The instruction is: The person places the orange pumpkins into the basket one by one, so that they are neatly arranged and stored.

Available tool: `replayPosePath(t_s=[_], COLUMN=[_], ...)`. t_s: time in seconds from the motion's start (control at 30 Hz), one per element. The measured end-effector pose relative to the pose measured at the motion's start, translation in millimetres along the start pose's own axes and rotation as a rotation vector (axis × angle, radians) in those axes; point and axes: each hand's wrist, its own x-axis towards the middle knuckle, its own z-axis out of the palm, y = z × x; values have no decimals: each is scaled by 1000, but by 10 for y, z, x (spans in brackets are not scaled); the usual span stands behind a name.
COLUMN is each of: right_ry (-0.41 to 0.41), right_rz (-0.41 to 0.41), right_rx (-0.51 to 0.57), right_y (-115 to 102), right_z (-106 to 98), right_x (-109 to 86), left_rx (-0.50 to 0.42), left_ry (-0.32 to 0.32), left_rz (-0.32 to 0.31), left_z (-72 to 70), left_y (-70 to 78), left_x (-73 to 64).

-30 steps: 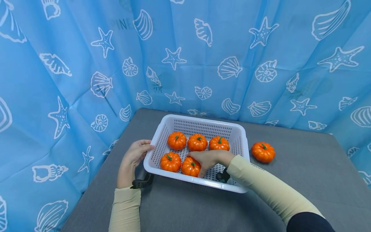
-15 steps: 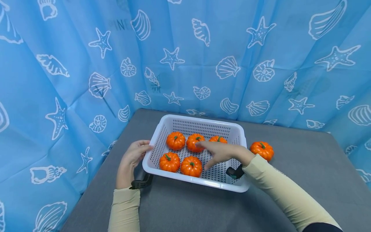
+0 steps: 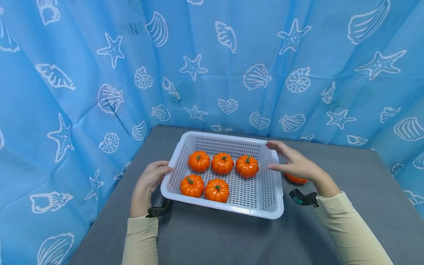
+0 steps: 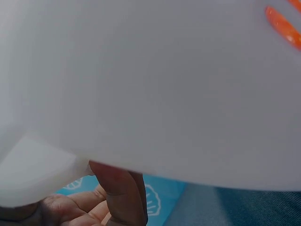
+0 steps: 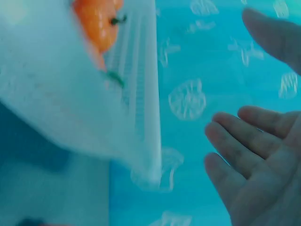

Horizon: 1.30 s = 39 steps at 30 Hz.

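Note:
A white plastic basket (image 3: 222, 208) with slotted walls stands on the grey table. Inside it are several small orange pumpkins: three in the back row, with the right one (image 3: 247, 166) nearest the right wall, and two in front, one of them (image 3: 216, 190) near the middle. My left hand (image 3: 153, 178) holds the basket's left rim; the left wrist view shows a finger (image 4: 120, 190) at the rim's edge. Over the right rim, my right hand (image 3: 294, 162) has its fingers spread with nothing between them. It partly hides another pumpkin (image 3: 296, 179) on the table outside the basket.
A blue curtain (image 3: 212, 84) printed with white shells and starfish hangs behind the table and along its left side. The grey table top (image 3: 232, 239) extends in front of the basket and to its right. Black straps with devices (image 3: 303, 198) sit on both wrists.
My right hand has let go of the front middle pumpkin, lifted out of the basket and moved right, past the right rim toward the outside pumpkin. The left hand stays at the rim.

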Motion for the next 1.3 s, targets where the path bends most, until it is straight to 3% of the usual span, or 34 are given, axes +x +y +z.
replayPosePath(t_s=[0.23,0.5,0.63,0.77,1.1,1.3], right_ry=[222,404,409,375,348,352], right_rz=[85,264,376,420,477,443], right_rx=[66,147,207,243,236,238], right_y=[412,1003,1207,1333,1411,1424], right_z=[-67,104,232,336,419,423], right_x=[-284,-546,-610,-613,-558,-543], left_rx=[1,8,13,28,10,10], left_ry=[0,-8,-8,10,5,4], left_rz=[6,25,24,-5,-19,-8], left_z=[0,7,9,12,13,8], left_y=[-7,-3,-10,-15,-34,-29], left_x=[4,-7,0,12,27,25])
